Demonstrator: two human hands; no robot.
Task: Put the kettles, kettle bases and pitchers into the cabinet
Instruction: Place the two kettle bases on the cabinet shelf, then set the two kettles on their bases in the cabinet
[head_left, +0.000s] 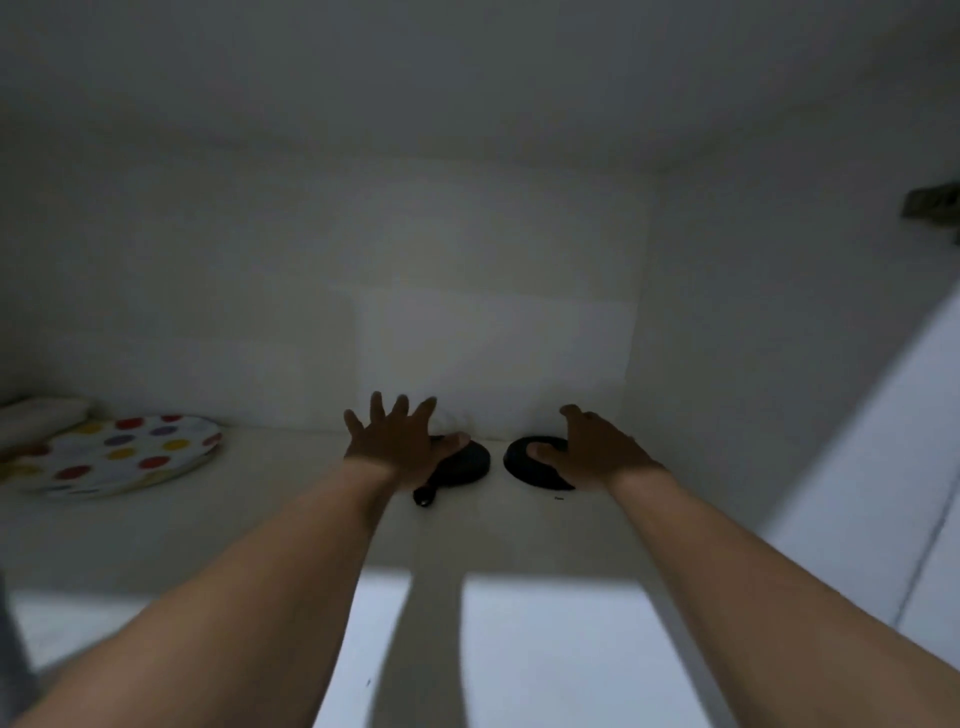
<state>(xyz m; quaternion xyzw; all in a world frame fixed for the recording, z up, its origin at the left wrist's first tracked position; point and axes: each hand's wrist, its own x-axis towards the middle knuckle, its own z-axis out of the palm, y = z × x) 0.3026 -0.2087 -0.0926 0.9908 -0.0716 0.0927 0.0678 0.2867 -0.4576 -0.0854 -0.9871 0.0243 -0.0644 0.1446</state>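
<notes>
Two black bases sit side by side deep on the cabinet shelf, close to the back wall, with a narrow gap between them. The left base lies at about 11 o'clock of the right base, and its cord plug trails toward 7 o'clock. The left hand is spread wide, fingers splayed and gripping nothing, its thumb resting on the left base's top. The right hand is curled loosely over the right base, thumb on the disc; whether it grips the rim, I cannot tell.

Judging from this, the bases are being set down. To finish well, press each flat, nudge them toward 12 o'clock so the front stays free for kettles and pitchers, and tuck the plug in so it won't snag. A dotted plate lies well apart at 9 o'clock, clear of the work.
</notes>
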